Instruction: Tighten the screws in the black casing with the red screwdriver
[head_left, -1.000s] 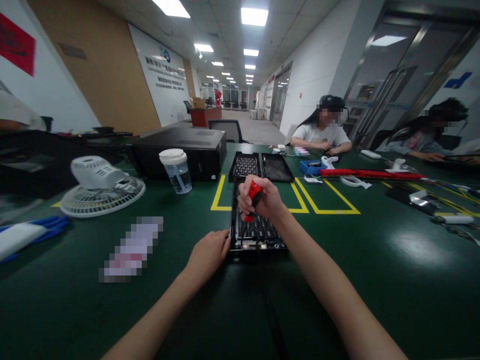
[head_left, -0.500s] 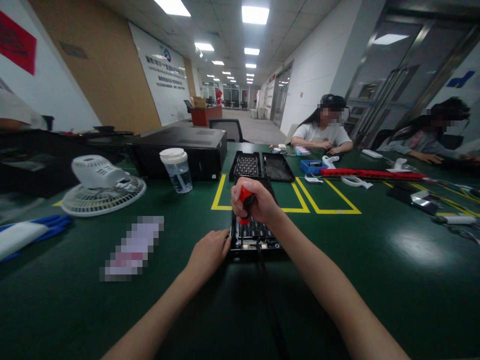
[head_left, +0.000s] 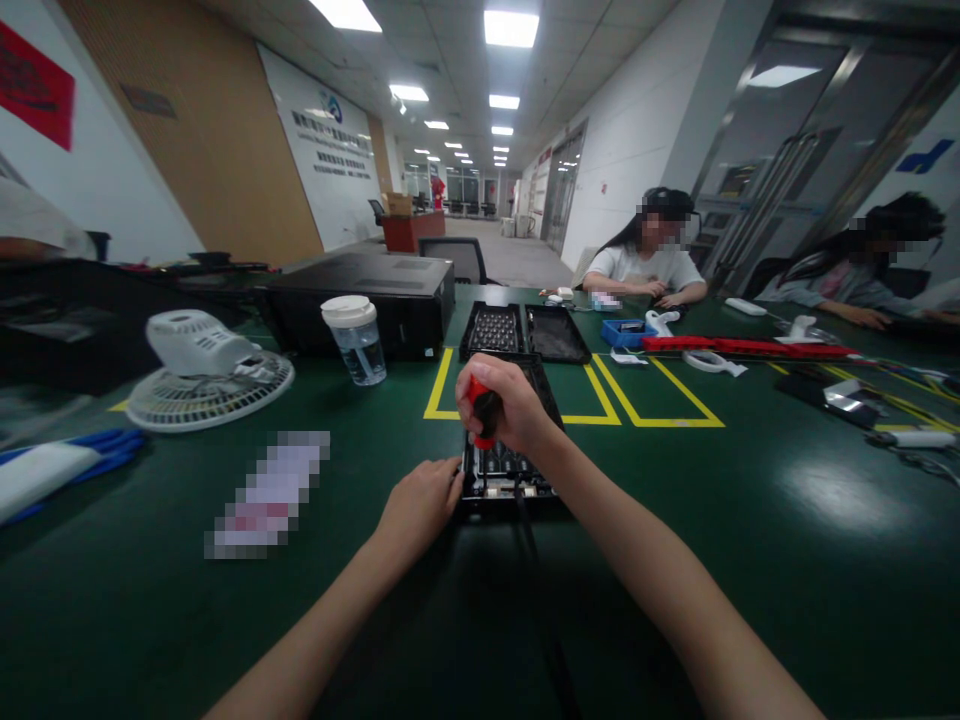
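Directly under the right hand (head_left: 501, 405) sits the black keyboard chassis (head_left: 507, 470), long axis running away from the person along the green mat (head_left: 750, 560), near end closest to the body. Right hand is fisted around a red-and-black screwdriver (head_left: 484, 412), handle up, shaft pointing down into the chassis; tip is hidden by the fist, so contact point can't be confirmed. Left hand (head_left: 418, 502) is just left of the chassis, fingers curled against its near-left edge, bracing it; nothing held in it. Right hand is the working one, above the near half of the chassis. Chassis looks like hard matte plastic with a gridded, ribbed interior. Beyond the right hand lie two more black trays (head_left: 523, 333) inside yellow tape lines (head_left: 600, 400). Far left of the left hand: a white fan (head_left: 206, 372) and a clear lidded cup (head_left: 355, 340).
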